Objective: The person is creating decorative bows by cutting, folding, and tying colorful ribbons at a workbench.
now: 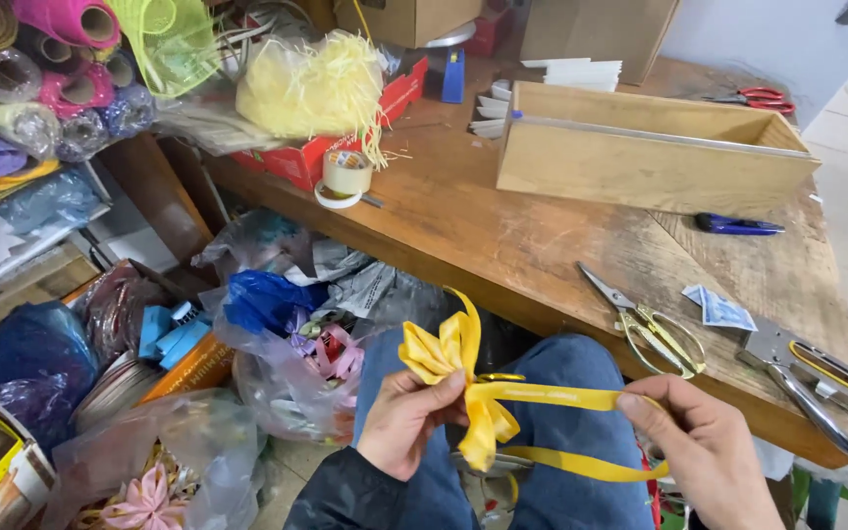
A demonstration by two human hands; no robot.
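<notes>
Red flat carton [308,157] on bench's left edge; brown cardboard boxes [596,29] at back.

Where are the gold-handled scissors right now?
In the head view, the gold-handled scissors lie at right on the wooden table near its front edge, left of the stapler, just above the right hand.

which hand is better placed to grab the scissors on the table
Right. The right hand sits just below the gold-handled scissors; the left hand pinches the yellow ribbon bow farther away.

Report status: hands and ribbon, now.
Left hand pinching yellow ribbon bow at its middle. Right hand holding ribbon tail taut. Nothing between them.
</notes>
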